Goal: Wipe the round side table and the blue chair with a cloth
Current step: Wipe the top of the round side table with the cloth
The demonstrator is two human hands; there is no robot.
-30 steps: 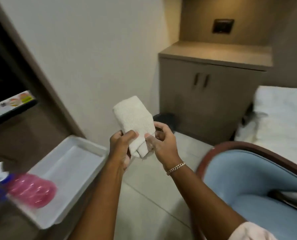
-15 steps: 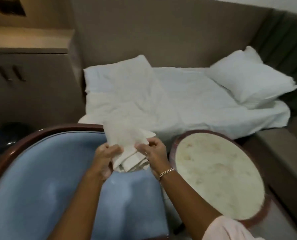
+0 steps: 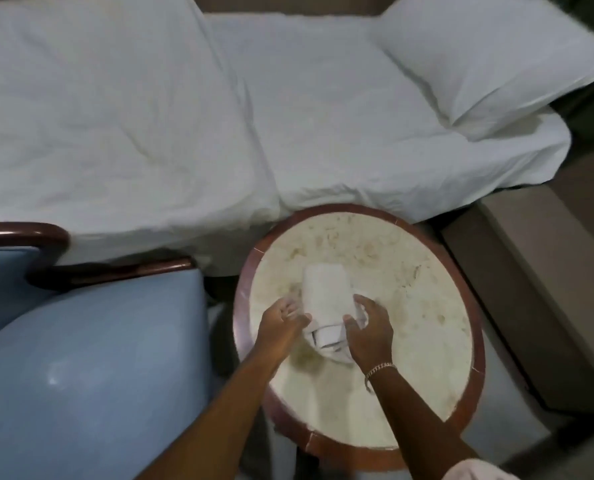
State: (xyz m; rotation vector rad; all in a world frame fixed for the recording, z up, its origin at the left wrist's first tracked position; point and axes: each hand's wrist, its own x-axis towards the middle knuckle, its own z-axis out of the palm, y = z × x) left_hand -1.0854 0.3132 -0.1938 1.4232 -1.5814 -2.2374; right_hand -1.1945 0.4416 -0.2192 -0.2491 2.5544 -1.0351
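Note:
A folded white cloth (image 3: 326, 292) lies over the middle of the round side table (image 3: 420, 292), which has a pale marble top and a reddish wooden rim. My right hand (image 3: 370, 329) grips the cloth's right edge. My left hand (image 3: 280, 320) touches its left edge with the fingers loosely curled. The blue chair (image 3: 98, 358), padded with a dark wooden frame, stands directly left of the table.
A bed with white sheets (image 3: 184, 116) and a white pillow (image 3: 489, 53) runs along the far side, touching the table's rim. A brown bench or step (image 3: 537, 278) sits to the right of the table.
The view swung from the wall and tray to the bed and table. Both hands carried the cloth from above the chair down onto the table top.

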